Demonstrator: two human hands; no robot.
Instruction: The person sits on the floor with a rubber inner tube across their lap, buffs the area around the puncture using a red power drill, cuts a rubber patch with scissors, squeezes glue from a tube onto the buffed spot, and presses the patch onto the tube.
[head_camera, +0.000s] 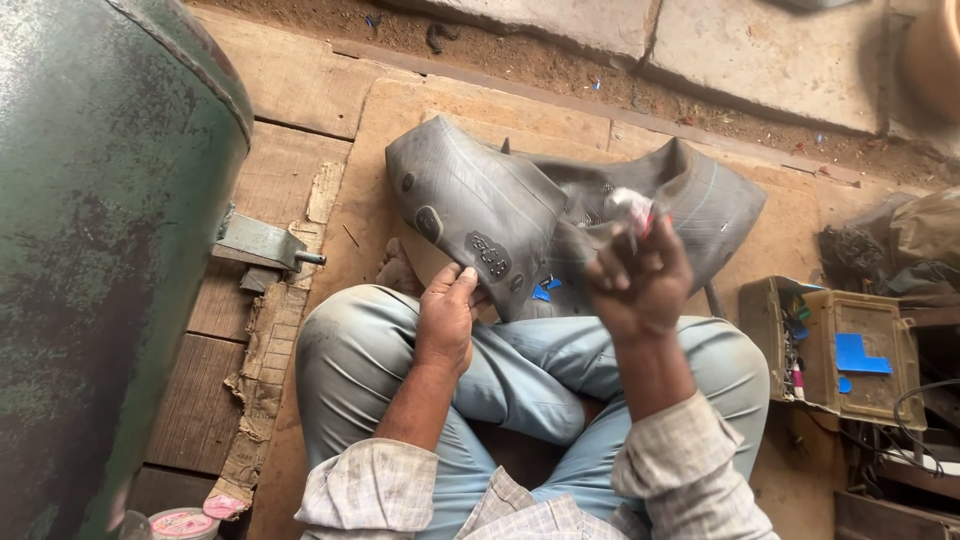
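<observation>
Right now, left hand (446, 318) flat on inner tube (500, 225), right hand (640, 285) above it, gripping small tube (632, 207).

We are wearing a pale checked shirt, its sleeves rolled up past the wrists and bunching at the forearms, grey lines crossing off-white cloth. Our left hand (446, 318) and right hand (640, 283) are showing bare. We are wearing light blue-grey trousers, creasing at the knees.

We sit on worn wooden boards (300, 90) in daylight, a big green tank (100, 250) beside stone slabs (760, 50).
</observation>
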